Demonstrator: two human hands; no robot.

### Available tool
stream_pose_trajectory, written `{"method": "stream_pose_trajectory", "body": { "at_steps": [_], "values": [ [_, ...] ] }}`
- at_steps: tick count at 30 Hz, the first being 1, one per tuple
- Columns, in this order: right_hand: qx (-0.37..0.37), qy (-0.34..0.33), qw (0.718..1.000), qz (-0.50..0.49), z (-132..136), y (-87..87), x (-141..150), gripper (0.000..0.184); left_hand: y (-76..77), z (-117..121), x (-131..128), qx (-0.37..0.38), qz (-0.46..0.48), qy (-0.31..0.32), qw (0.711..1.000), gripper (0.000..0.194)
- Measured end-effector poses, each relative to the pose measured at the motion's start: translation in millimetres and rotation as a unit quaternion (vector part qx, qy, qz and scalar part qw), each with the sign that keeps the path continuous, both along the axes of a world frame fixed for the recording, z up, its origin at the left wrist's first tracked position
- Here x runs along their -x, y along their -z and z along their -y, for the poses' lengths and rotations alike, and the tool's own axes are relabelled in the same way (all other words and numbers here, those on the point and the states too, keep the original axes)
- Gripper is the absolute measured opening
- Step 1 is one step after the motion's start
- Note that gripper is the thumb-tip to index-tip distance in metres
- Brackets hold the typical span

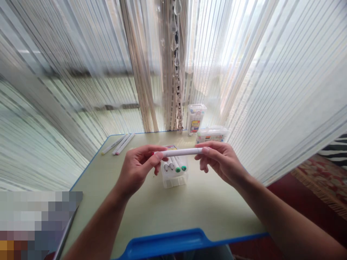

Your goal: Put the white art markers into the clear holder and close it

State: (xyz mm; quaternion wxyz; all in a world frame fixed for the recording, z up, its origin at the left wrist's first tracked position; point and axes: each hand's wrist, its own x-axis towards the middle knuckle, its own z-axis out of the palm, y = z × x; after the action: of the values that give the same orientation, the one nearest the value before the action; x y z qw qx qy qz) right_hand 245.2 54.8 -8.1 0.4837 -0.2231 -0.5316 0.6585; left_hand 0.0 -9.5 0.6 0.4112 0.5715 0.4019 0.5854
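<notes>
A white marker (182, 152) is held level between both hands, above the middle of the table. My left hand (138, 164) pinches one end between thumb and fingers, and a bit of red shows there. The other end sits in the pinch of my right hand (221, 159). Below and behind the marker stands a clear plastic case (175, 181), open at the top. Inside it lie several markers, among them two with green ends (178, 169) and two with grey ends (168, 167). The held marker and my fingers hide part of the case.
Several loose markers (119, 144) lie at the table's far left. At the back right are an upright clear marker box (196, 121) and another clear box (211, 134). String curtains (108, 72) hang behind the table (211, 206), which has a blue edge tray (165, 243).
</notes>
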Motion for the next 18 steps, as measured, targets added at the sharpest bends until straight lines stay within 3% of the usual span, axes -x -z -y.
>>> {"method": "stream_pose_trajectory", "body": {
  "at_steps": [18],
  "values": [
    [0.033, -0.021, 0.999, -0.019, -1.5, -1.3, -4.3, 0.027, -4.8, 0.8, -0.6, 0.027, 0.093, 0.041, 0.995, 0.025]
  ]
}}
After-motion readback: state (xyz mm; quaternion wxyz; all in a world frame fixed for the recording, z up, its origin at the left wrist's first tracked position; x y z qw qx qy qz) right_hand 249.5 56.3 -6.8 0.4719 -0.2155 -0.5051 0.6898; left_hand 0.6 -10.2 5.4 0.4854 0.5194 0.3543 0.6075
